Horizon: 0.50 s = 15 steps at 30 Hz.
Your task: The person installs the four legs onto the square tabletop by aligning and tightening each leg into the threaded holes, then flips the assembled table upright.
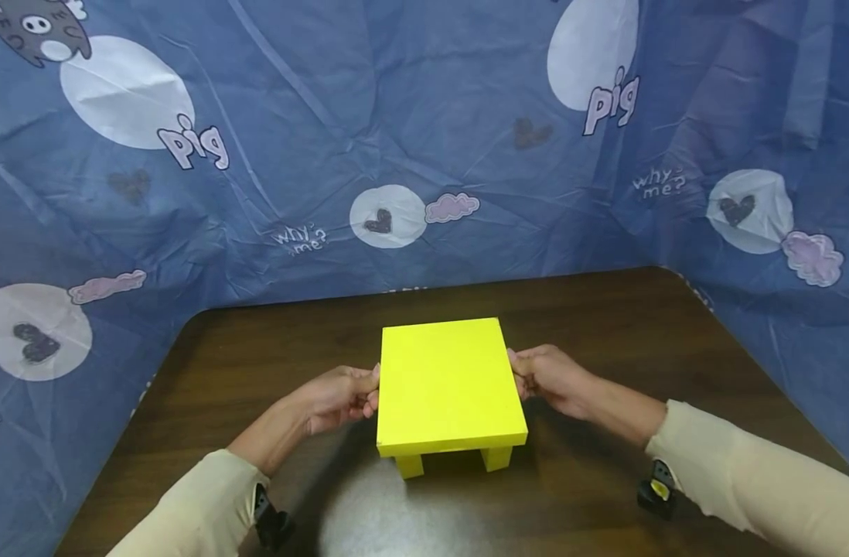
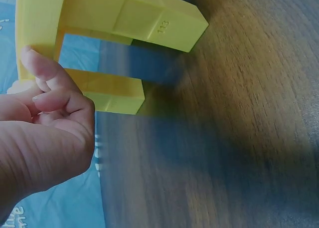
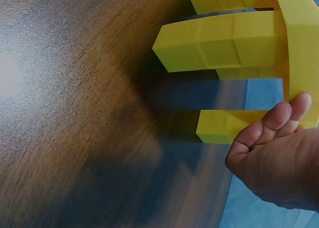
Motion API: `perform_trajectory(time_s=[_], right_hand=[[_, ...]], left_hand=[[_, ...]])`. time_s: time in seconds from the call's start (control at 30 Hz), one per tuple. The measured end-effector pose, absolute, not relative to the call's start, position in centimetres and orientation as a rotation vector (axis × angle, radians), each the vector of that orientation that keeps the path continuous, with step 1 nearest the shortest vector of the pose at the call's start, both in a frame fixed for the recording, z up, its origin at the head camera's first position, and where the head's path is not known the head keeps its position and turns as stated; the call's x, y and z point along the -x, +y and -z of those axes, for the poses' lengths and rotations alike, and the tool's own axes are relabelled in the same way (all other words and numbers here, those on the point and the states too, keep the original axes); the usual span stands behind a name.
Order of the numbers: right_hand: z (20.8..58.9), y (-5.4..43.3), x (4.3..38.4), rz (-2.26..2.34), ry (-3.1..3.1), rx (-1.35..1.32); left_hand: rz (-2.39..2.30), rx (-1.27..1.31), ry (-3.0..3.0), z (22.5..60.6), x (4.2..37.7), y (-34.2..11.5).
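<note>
A small yellow stool [image 1: 448, 383] with a flat square top stands upright between my two hands, in the middle of the head view. My left hand [image 1: 337, 398] grips its left edge, thumb towards the top and fingers curled beneath. The opposite edge is pinched the same way by my right hand [image 1: 553, 379]. Both wrist views show the blocky yellow legs [image 2: 159, 26], one with small raised digits. The leg ends [image 3: 162, 51] appear slightly above the wood, over their shadows. Part of the fingers under the top is hidden in the head view.
The dark wooden tabletop [image 1: 271, 340] has rounded far corners and a bright glare near the front. Blue printed cloth [image 1: 424, 139] hangs behind it and along both sides. Dark wrist devices [image 1: 271, 520] are strapped by the light sleeves [image 1: 745, 464].
</note>
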State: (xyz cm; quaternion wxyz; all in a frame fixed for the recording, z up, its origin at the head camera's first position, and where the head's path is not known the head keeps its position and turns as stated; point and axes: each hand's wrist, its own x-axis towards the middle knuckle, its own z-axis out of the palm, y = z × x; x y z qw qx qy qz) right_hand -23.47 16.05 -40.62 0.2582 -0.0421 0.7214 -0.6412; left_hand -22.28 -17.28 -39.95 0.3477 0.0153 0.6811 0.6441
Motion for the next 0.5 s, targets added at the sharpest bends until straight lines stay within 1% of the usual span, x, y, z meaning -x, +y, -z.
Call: perform_trajectory(time_s=[0.3, 0.4, 0.5], right_hand=[[40.1, 16.5, 23.2, 1.691, 1.999, 0.164], [39.7, 17.1, 22.6, 1.563, 2.278, 0.274], [39.5, 18.2, 21.9, 1.293, 2.735, 0.426]], left_hand=[[-1.696, -0.043, 1.816, 40.1, 21.7, -17.5], [-1.7, -0.003, 1.999, 39.9, 21.1, -17.6], [-1.608, -0.024, 2.398, 39.7, 20.3, -17.9]])
